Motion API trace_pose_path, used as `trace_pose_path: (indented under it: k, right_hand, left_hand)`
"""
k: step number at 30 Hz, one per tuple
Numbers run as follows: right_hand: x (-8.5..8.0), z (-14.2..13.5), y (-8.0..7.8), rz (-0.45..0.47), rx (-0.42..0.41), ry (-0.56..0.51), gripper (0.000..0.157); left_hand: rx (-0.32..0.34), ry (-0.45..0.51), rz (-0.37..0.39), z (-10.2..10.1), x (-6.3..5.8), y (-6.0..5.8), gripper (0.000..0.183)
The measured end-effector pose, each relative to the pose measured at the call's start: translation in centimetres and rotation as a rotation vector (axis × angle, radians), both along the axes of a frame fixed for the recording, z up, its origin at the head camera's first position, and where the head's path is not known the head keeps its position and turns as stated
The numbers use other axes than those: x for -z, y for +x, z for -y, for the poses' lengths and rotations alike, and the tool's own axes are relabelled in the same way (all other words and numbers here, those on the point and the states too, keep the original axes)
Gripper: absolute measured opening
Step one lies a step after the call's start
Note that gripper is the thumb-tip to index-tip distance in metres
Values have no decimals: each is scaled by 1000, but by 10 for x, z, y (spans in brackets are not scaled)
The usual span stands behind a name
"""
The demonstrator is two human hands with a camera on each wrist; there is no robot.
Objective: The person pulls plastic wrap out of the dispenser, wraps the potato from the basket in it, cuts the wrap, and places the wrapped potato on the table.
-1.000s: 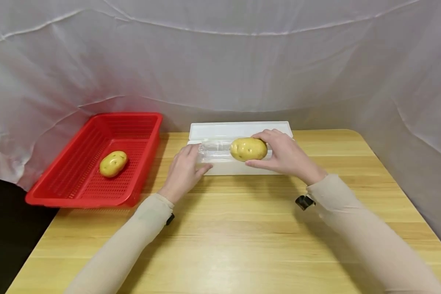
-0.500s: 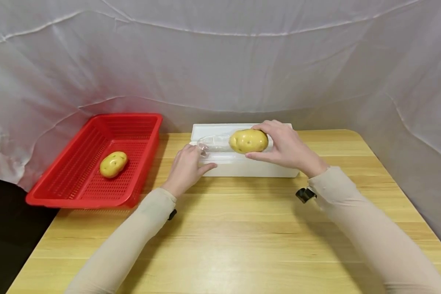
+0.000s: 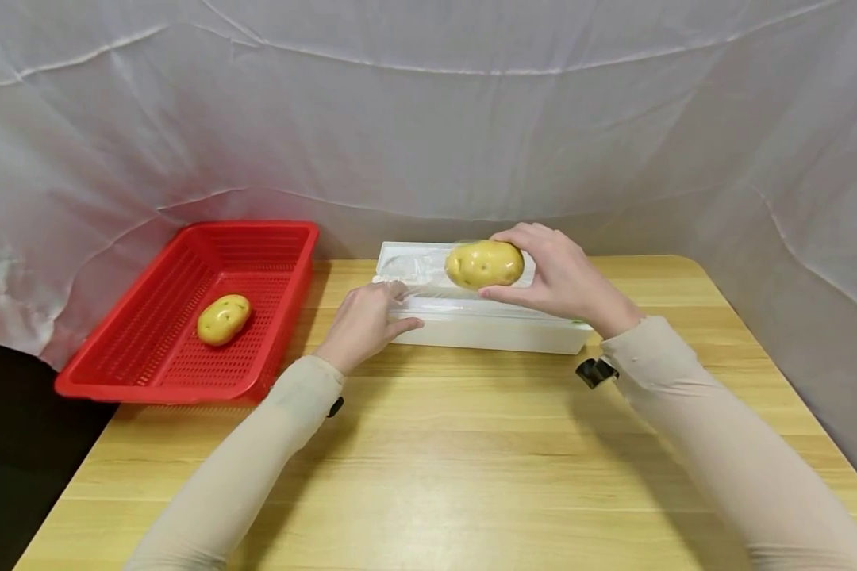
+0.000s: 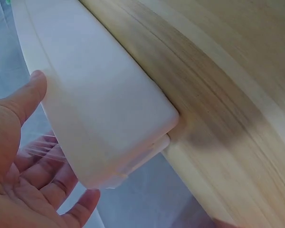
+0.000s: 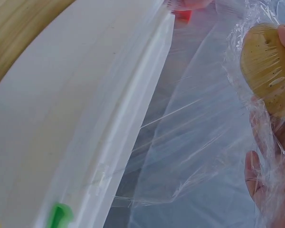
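A long white cling film dispenser (image 3: 493, 335) lies on the table with its lid (image 3: 394, 252) raised at the back. My left hand (image 3: 363, 323) grips its left end, thumb (image 4: 32, 92) against the front wall and fingers behind under a bit of film. Above the box my right hand (image 3: 563, 276) holds a yellow potato (image 3: 484, 264) between thumb and fingers. In the right wrist view, clear cling film (image 5: 194, 147) wraps the potato and stretches in a sheet back to the box's edge. A green slider (image 5: 60, 216) shows at the box's near end there.
To the left stands a red plastic basket (image 3: 171, 394) with a second potato (image 3: 223, 320) in it. Grey cloth (image 3: 428, 143) hangs behind the wooden table (image 3: 436, 460). A black band (image 3: 596, 373) sits at my right wrist.
My right hand has lifted the potato up and toward the back, drawing the film with it. The box has turned slightly, its right end nearer me, while my left hand stays at its left end.
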State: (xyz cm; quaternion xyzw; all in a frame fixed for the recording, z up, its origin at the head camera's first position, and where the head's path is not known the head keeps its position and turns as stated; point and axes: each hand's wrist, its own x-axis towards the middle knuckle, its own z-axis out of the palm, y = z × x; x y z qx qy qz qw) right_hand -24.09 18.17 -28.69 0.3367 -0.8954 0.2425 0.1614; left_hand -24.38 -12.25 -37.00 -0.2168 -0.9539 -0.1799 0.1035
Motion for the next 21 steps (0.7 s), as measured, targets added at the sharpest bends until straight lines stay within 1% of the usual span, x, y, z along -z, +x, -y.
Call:
trace_pose_path:
  k: [3, 6, 12, 21]
  right_hand:
    - [-3, 0, 0, -8, -5, -10, 64]
    - [-6, 0, -1, -20, -13, -27, 64]
    - [-16, -2, -1, -32, -19, -45, 63]
    - [-28, -5, 3, -39, -16, -40, 61]
  left_hand:
    - [3, -17, 2, 1, -2, -1, 50]
    - [-10, -21, 21, 2, -4, -2, 57]
    - [-53, 19, 78, 3, -5, -1, 71]
    - [-59, 77, 83, 2, -6, 0, 80]
